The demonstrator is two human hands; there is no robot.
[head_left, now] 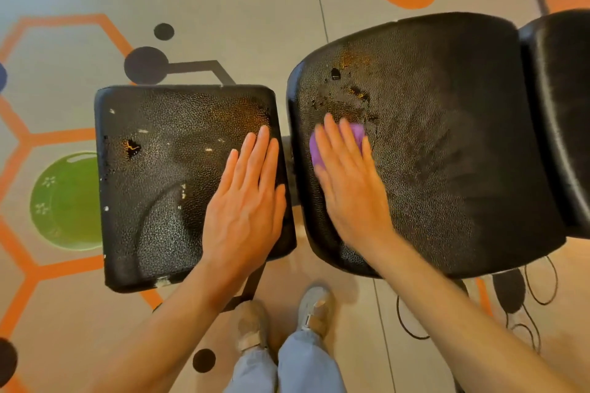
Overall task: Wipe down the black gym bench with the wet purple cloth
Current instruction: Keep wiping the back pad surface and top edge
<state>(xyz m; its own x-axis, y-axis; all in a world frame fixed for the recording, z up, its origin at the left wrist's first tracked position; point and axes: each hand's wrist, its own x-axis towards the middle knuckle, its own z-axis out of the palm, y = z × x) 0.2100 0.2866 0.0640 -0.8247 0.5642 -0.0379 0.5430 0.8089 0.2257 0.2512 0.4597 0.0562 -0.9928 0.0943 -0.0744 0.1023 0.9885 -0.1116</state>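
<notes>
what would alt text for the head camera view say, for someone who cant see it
Seen from above, a person's right hand presses a purple cloth flat on the middle pad of a black gym bench, while the left hand rests flat on the bench's square end pad. The torn pads stand over a grey floor with orange shapes.

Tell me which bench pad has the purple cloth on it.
The larger rounded pad, under the right hand, which presses the purple cloth flat. The square pad bears only the bare left hand.
</notes>
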